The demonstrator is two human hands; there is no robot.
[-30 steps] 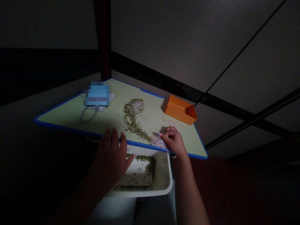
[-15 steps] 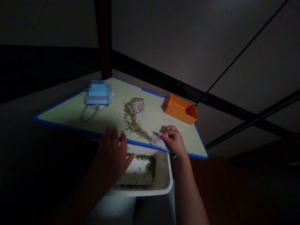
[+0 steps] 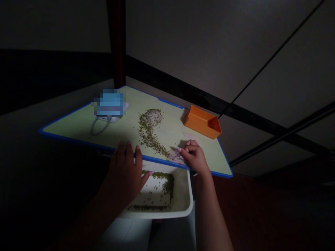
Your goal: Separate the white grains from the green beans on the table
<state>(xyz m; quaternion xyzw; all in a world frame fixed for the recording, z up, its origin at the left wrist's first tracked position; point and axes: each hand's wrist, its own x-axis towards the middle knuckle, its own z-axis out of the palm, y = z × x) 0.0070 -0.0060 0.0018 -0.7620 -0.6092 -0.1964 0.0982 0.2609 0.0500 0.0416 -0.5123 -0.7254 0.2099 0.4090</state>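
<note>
My left hand lies with fingers apart on the front edge of a pale-topped, blue-edged table, its thumb over a white basin below. Green beans, small like mung beans, line the basin's bottom. On the tabletop, a mix of green beans and whitish grains trails towards the front edge. At the end of that trail my right hand is closed, thumb against curled fingers, above a pinkish printed patch. What those fingers hold, if anything, is too small to make out.
An orange rectangular box stands at the table's right rear. At the left sits a blurred-out blue device with a looped cable. Large panels rise behind the table. The surroundings are dark.
The thumb and fingertips of my right hand have shifted very slightly over the printed patch. My left hand, the beans and the box stay as they were.
</note>
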